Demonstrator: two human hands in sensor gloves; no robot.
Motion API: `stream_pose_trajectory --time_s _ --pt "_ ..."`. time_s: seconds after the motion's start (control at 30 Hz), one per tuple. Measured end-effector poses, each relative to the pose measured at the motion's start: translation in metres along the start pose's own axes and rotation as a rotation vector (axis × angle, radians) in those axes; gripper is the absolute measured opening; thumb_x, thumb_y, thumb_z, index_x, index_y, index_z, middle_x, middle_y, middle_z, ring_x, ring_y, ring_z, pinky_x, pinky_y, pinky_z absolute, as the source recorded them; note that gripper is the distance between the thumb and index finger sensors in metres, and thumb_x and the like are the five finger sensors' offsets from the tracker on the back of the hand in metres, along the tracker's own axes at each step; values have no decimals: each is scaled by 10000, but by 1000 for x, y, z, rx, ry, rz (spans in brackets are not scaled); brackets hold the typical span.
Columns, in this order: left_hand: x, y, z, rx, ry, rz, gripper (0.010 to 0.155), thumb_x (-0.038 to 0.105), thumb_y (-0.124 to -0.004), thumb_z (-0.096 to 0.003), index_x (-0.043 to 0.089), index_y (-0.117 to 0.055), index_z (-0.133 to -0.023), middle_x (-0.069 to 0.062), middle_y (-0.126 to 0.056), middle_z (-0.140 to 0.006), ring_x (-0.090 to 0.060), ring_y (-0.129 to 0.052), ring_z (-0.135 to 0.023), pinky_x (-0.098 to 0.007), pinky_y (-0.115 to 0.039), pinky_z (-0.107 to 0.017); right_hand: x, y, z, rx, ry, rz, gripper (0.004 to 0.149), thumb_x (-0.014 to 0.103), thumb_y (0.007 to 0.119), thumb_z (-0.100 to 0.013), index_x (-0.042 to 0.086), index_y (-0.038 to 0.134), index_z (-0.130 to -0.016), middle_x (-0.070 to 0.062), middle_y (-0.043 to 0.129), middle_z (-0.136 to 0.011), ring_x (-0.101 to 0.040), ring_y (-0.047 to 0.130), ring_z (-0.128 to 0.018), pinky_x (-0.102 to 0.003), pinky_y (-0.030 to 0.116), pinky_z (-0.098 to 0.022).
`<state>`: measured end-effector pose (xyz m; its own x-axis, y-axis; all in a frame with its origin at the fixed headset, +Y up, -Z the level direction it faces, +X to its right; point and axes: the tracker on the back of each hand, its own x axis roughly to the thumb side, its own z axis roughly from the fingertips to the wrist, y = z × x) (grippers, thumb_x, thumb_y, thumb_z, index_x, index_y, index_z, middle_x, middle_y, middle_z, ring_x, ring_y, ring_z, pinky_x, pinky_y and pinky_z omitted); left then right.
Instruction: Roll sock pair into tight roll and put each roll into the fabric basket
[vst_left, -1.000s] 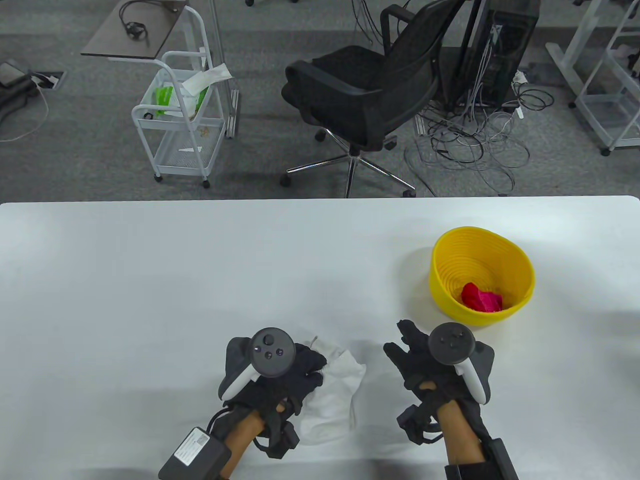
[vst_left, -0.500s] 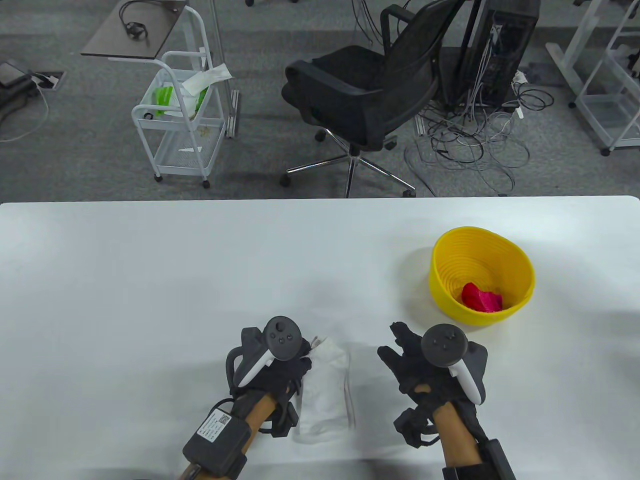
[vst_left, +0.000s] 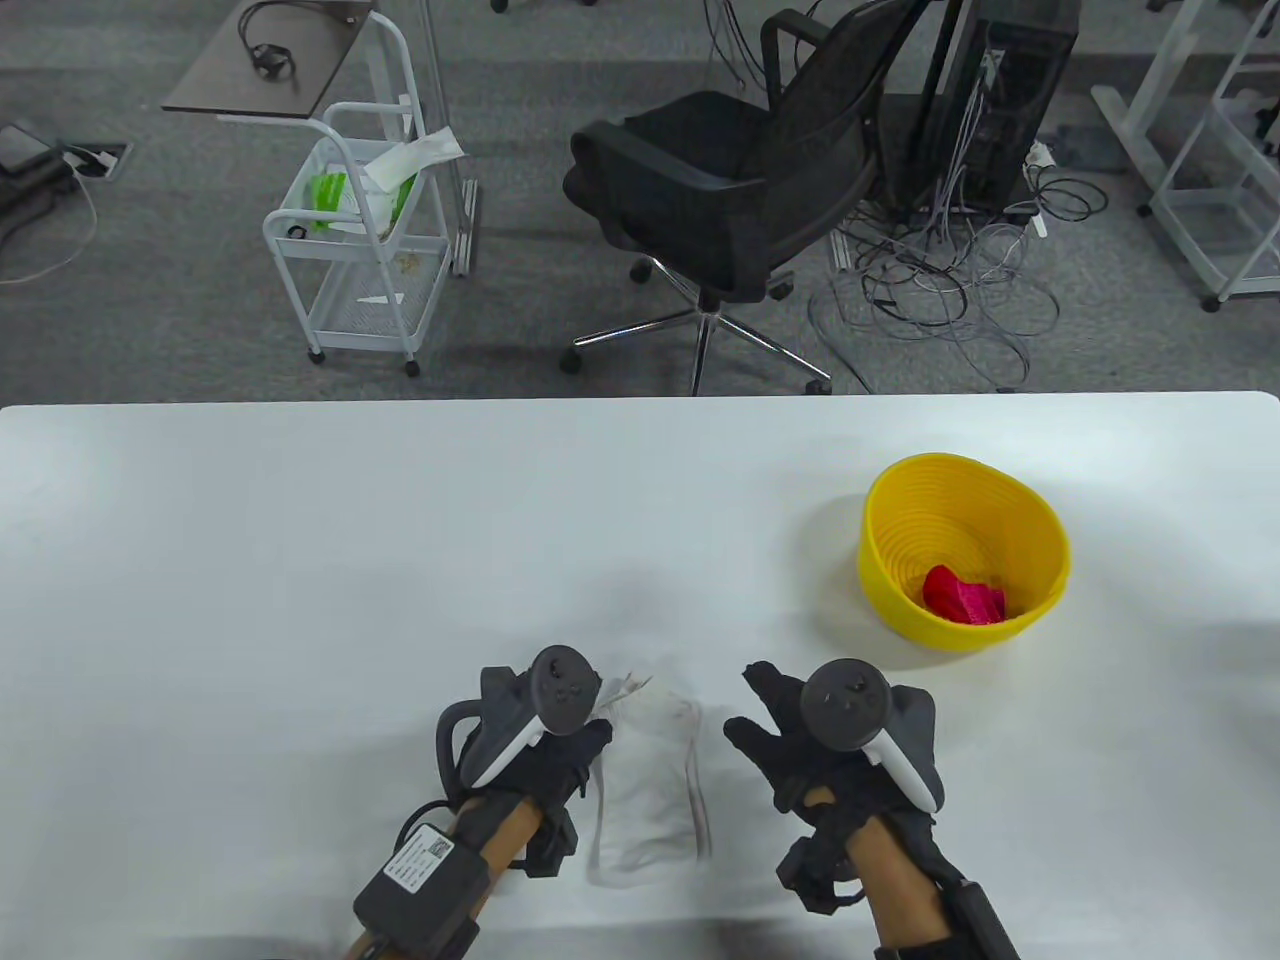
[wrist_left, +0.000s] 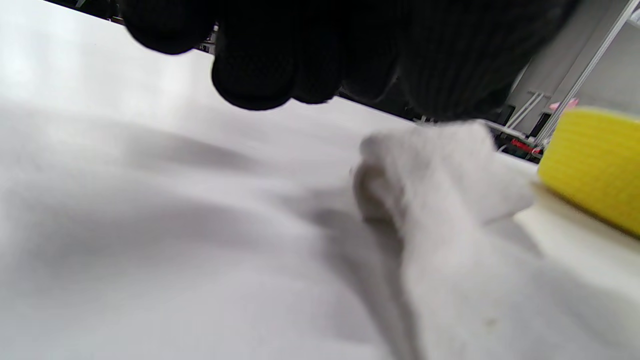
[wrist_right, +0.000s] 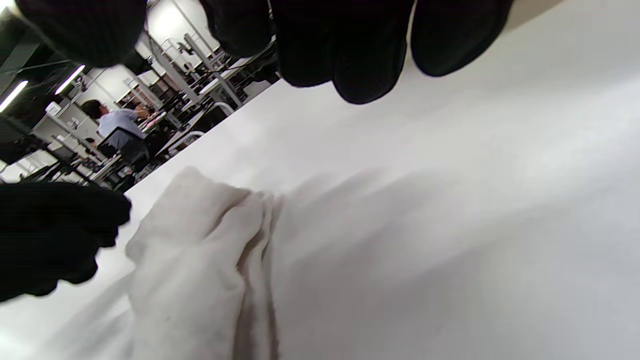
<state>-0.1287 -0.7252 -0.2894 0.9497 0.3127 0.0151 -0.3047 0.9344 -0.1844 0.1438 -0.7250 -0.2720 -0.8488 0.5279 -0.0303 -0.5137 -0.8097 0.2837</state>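
right hand nearer white socks, socks seemingly narrower

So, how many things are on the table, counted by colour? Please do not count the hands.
White: 1, the sock pair lying between the hands
Yellow: 1, the fabric basket
Red: 1, the sock roll inside the basket
Total: 3

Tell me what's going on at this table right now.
A person in sensor gloves is working on a white sock pair lying flat near the table's front edge. The left hand touches its left side; the right hand hovers open beside it. A pink sock roll already sits in the yellow basket.
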Motion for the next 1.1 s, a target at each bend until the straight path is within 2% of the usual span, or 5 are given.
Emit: stream_pose_trajectory --time_s 0.27,0.47,0.6,0.8,1.1 --pt "-2 27 40 -126 -99 120 599 511 -825 -361 285 -812 -915 -41 -816 -979 -276 -882 -844 -494 -686 -629 17 5 8 32 -79 56 711 622 687 -414 277 596 -1029 -65 708 -1060 -333 820 -902 -571 684 -619" --pt "-1 13 57 -207 -183 176 543 500 -841 -365 281 -891 -858 -57 -909 -896 -268 -972 -710 -484 -748 -547 41 6 23 40 -194 144 464 540 802 -405 334 903 -809 32 971 -836 -238 975 -752 -514 779 -553" --pt "2 -4 57 -266 -201 118 584 492 -880 -342 291 -841 -888 -41 -854 -927 -231 -970 -659 -464 -758 -522 65 17 38 30 -313 343 390 514 918 -330 387 971 -696 112 1019 -749 -161 1002 -712 -474 801 -542" --pt "9 -15 57 -317 -248 86 528 465 -895 -339 304 -898 -843 -24 -908 -860 -207 -994 -585 -449 -781 -483 76 51 53 78 -390 581 386 491 946 -310 408 967 -687 127 1016 -753 -153 1007 -702 -462 814 -520" --pt "16 -33 54 -344 -285 28 479 453 -882 -347 307 -947 -799 -12 -950 -803 -196 -1011 -535 -441 -797 -457 63 80 45 94 -361 684 454 535 916 -307 415 919 -745 140 987 -805 -159 994 -728 -470 802 -538"
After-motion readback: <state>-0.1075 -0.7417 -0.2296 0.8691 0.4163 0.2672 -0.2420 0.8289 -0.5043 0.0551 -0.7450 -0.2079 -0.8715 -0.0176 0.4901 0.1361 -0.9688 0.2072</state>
